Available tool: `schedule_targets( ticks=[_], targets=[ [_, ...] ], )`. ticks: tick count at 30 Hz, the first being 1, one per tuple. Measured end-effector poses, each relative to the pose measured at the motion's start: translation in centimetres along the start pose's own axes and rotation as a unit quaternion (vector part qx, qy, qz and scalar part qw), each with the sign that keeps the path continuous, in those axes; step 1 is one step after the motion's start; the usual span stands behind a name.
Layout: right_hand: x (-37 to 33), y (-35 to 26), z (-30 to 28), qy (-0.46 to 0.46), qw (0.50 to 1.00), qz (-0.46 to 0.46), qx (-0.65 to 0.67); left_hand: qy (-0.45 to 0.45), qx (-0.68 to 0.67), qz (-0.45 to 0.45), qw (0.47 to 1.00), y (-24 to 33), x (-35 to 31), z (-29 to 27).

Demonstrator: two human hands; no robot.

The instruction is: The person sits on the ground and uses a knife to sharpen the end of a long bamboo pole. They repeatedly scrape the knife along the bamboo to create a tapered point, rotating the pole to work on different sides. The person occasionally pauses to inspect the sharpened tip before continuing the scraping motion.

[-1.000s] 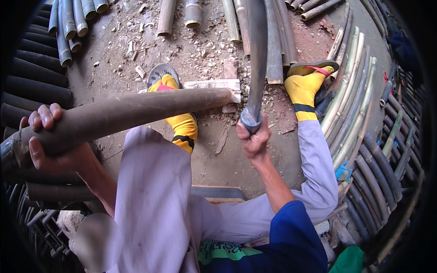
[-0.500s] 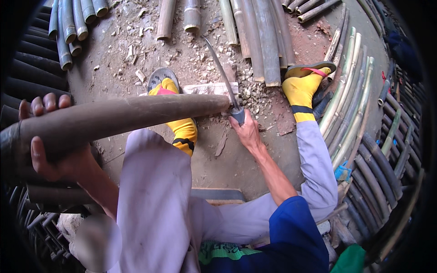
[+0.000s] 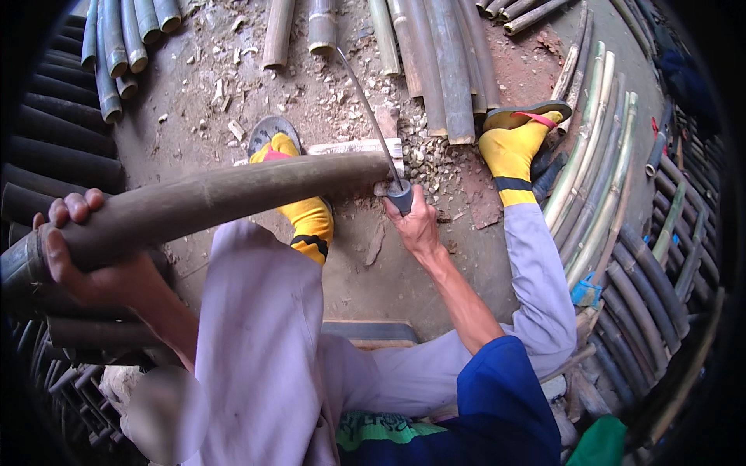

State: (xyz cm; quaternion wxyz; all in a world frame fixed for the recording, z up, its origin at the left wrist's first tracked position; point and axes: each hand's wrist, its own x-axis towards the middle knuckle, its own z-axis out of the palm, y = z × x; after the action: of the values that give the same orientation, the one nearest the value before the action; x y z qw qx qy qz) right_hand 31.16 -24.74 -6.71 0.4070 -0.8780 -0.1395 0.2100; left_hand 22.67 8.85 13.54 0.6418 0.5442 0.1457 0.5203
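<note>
Earth floor [image 3: 365, 287] is filling most of my feed from the head camera. Dark poles [image 3: 62, 132] are lying along the left; curved greenish poles [image 3: 602, 179] are running down the right; a loose row of bamboo lengths [image 3: 447, 70] is pointing in from the top. Grey trouser legs [image 3: 260, 326] are spreading wide below.

Main item: a thick brown bamboo pole [image 3: 210, 194] is crossing from the left edge to near centre, hiding part of a yellow sock [image 3: 311, 221]. Its tapered tip is sitting by a pale wood slat [image 3: 353, 147]; I'm not able to tell whether they are touching.

A long knife [image 3: 373, 115] is standing blade-up beside that tip, leaning left; contact unclear to me.

The left hand [image 3: 93, 281] is wrapping the pole's thick end, fingers over the top, thumb on the near side. The right hand [image 3: 420, 225] is closing round the knife's grey handle.

Small chips [image 3: 427, 155] are littering the ground beyond.
</note>
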Motion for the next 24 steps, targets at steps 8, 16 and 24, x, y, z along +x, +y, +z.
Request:
schedule_targets(
  ticks=[8,16,24],
  targets=[
    [-2.1,-6.2,-3.5,0.136,0.976,-0.156,0.062,0.019,0.014,-0.013,1.0,1.3,0.0,1.0],
    [-0.5,-2.0,-1.9,-0.082,0.981,0.132,0.117,-0.013,0.0,-0.009,1.0,0.3,0.0,0.8],
    [0.5,1.2,-0.5,-0.073,0.994,0.076,0.033,-0.109,-0.128,-0.012,0.986,-0.3,0.8,-0.9]
  ],
)
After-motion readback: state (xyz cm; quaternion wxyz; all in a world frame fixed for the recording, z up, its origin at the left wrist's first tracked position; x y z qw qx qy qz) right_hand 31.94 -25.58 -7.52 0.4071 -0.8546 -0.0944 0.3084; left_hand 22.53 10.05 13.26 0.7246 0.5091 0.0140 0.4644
